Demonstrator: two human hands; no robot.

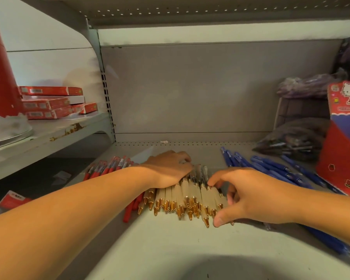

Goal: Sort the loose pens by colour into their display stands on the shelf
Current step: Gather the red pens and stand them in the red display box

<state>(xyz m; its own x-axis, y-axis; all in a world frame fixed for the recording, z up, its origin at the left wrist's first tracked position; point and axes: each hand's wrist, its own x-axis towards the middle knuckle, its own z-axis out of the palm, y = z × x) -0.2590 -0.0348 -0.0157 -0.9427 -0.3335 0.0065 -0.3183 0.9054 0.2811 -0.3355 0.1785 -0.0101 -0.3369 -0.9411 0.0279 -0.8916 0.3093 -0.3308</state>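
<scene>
A heap of cream pens with gold tips (187,201) lies in the middle of the grey shelf (166,243). My left hand (168,168) rests palm down on the far end of this heap, fingers curled over the pens. My right hand (245,196) is at the heap's right side, thumb by the gold tips and fingers spread against the barrels. Red pens (109,168) lie in a bundle to the left, partly under my left forearm. Blue pens (271,168) lie spread to the right, some under my right forearm. A red and blue cartoon-cat display stand (346,138) is at the far right.
Clear bags of dark pens (291,142) lie at the back right beside a grey box (299,112). Red flat boxes (53,102) are stacked on the neighbouring shelf to the left, by a big red cone (0,73). The shelf's back panel (190,87) is close behind.
</scene>
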